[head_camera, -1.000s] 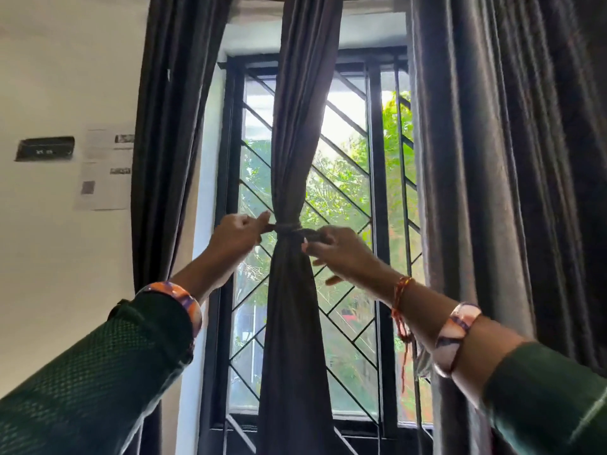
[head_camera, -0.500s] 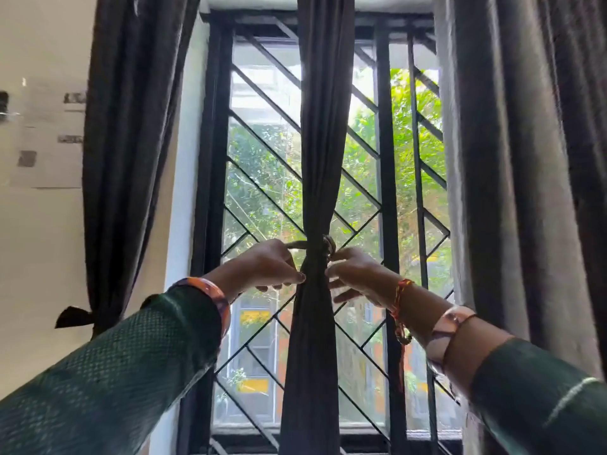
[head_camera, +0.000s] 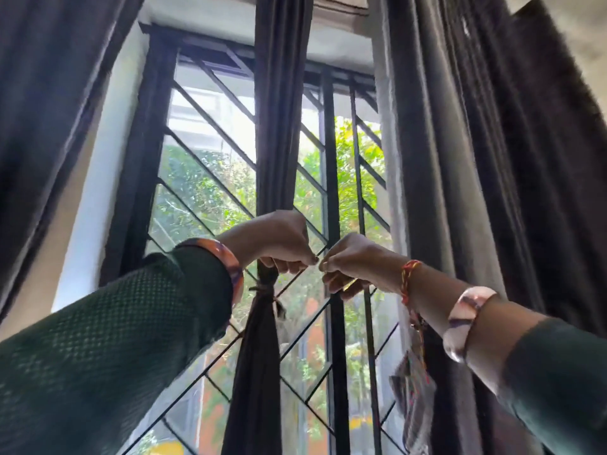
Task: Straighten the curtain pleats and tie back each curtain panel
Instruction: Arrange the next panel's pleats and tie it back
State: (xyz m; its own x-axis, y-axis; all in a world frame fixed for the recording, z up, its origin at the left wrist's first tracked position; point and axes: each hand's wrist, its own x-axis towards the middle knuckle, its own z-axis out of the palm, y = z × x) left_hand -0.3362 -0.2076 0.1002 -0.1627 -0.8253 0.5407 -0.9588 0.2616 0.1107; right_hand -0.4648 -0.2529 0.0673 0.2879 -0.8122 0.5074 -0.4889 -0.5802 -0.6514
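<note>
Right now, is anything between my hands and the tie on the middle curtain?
Nothing visible. Both hands, left hand and right hand, are just above the tie on the middle curtain panel, fingertips nearly touching.

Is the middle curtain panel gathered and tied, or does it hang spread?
Gathered and tied: a tie cinches the middle curtain panel into a narrow bundle in front of the window grille.

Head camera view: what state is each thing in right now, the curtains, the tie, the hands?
Middle curtain panel: gathered into a narrow bunch, cinched partway down.
Tie: wrapped round the middle panel, short ends sticking out.
Left curtain panel: hanging; whether tied, out of view.
Right curtain panel: hanging loose in folds.
Left hand: fingers curled, fingertips pinched; anything held too small to tell.
Right hand: fingers curled, likewise.
</note>
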